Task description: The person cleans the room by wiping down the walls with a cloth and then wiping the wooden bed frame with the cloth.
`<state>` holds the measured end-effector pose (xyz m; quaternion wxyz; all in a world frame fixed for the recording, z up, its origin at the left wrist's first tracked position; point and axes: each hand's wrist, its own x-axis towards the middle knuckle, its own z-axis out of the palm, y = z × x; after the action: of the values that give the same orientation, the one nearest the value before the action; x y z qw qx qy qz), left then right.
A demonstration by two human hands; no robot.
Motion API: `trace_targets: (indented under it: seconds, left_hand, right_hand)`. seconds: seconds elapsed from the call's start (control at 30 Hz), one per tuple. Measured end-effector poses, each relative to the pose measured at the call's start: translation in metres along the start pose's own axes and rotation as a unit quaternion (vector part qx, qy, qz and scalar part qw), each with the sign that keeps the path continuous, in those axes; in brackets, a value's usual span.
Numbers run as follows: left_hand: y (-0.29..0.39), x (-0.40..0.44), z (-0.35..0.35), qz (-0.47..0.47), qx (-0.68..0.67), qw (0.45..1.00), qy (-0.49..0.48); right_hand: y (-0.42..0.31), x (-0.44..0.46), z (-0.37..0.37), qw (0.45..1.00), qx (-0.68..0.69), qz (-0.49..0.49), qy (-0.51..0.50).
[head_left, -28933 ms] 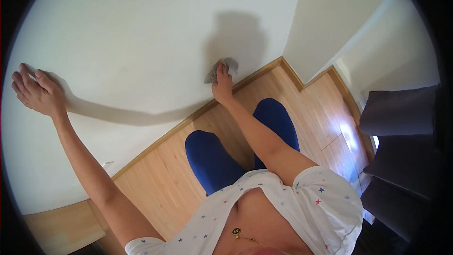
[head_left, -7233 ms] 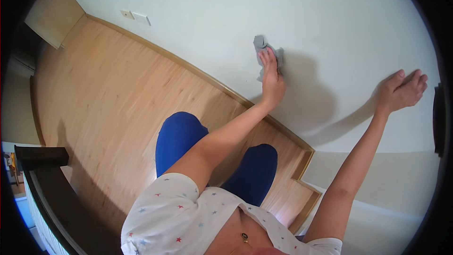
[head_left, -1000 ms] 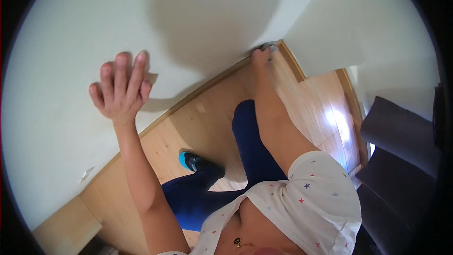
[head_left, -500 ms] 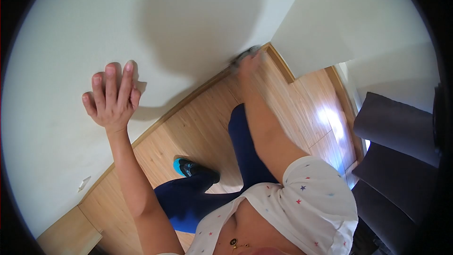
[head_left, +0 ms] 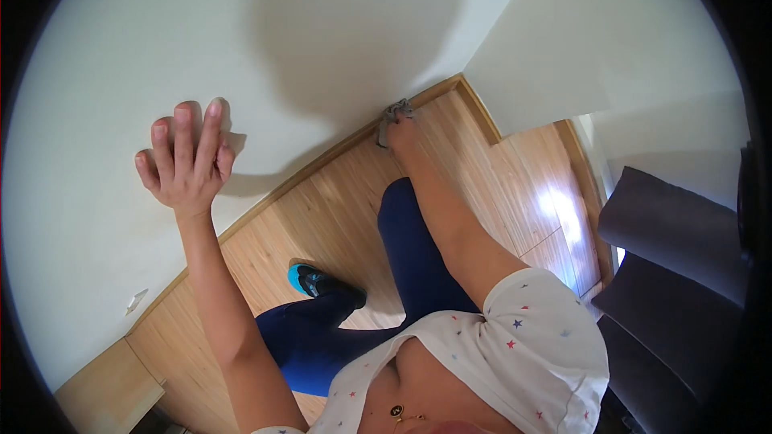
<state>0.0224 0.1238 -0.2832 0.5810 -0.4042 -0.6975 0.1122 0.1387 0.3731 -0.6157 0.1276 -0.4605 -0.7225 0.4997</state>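
Flat against the white wall [head_left: 96,112] rests my left hand [head_left: 189,165], its fingers spread and nothing in it. My right hand [head_left: 403,130] reaches low and is closed on a crumpled grey cloth [head_left: 389,122]. The cloth touches the wooden baseboard [head_left: 342,148] where wall and floor meet, a little left of the corner. Part of the cloth is hidden by my fingers.
Wood-look floor [head_left: 474,169] lies below. My bent knee [head_left: 396,193] and a blue-black shoe [head_left: 314,280] are close to the wall. Dark cushions [head_left: 667,225] stand at the right. A wall socket [head_left: 137,301] and a wooden piece [head_left: 104,386] are at lower left.
My right hand has slid the cloth along the baseboard to the left, away from the corner. My left hand stays on the wall.
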Motion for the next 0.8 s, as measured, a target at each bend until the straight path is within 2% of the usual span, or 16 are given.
trace_targets:
  seconds: [0.03,0.1,0.17,0.23,0.27,0.33,0.4,0.47,0.53,0.6,0.67,0.73,0.77,0.8]
  left_hand:
    - [0.0,0.002,-0.002,0.001,0.002,1.0,0.001]
    - [0.0,0.003,-0.002,0.004,0.007,1.0,0.001]
    - [0.001,0.003,-0.001,-0.001,0.008,1.0,-0.001]
    - [0.001,0.001,-0.002,-0.001,0.006,1.0,-0.004]
    - [0.001,0.002,-0.001,0.0,0.004,1.0,0.0]
    - [0.001,0.003,0.001,0.001,0.001,1.0,0.008]
    - [0.001,0.003,0.001,0.001,-0.004,1.0,0.014]
    - [0.002,0.001,0.003,-0.005,-0.002,1.0,0.011]
    - [0.001,0.0,0.001,-0.005,0.0,1.0,0.001]
    - [0.0,0.002,-0.002,-0.006,0.005,1.0,-0.01]
    - [-0.001,0.002,-0.004,-0.004,0.001,1.0,-0.009]
    - [0.0,0.003,-0.003,-0.001,-0.006,1.0,-0.002]
    - [-0.001,0.003,-0.002,-0.001,-0.008,1.0,0.004]
    - [-0.001,0.003,-0.002,0.0,-0.009,1.0,0.007]
  right_hand:
    - [-0.005,-0.004,-0.005,0.997,0.068,0.042,-0.023]
    - [0.0,0.015,-0.034,0.99,0.121,0.071,0.026]
    - [0.023,0.055,-0.055,0.98,0.158,0.039,0.111]
    - [0.049,0.097,-0.062,0.975,0.166,-0.01,0.148]
    - [0.059,0.112,-0.062,0.979,0.15,-0.023,0.133]
    - [0.038,0.103,-0.072,0.995,0.1,0.006,0.021]
    - [0.02,0.079,-0.045,0.997,-0.063,-0.008,-0.043]
    - [0.011,0.019,0.003,0.997,-0.047,-0.054,0.039]
    - [-0.003,-0.009,0.007,0.986,-0.098,-0.033,-0.129]
    - [0.013,-0.008,0.022,0.967,0.034,-0.041,-0.249]
    - [0.037,0.006,0.025,0.965,0.058,-0.12,-0.227]
    - [-0.001,-0.003,-0.029,0.984,0.08,-0.018,-0.155]
    - [-0.027,-0.003,-0.059,0.992,0.082,0.004,-0.1]
    - [-0.049,-0.003,-0.084,0.996,0.073,-0.014,-0.05]
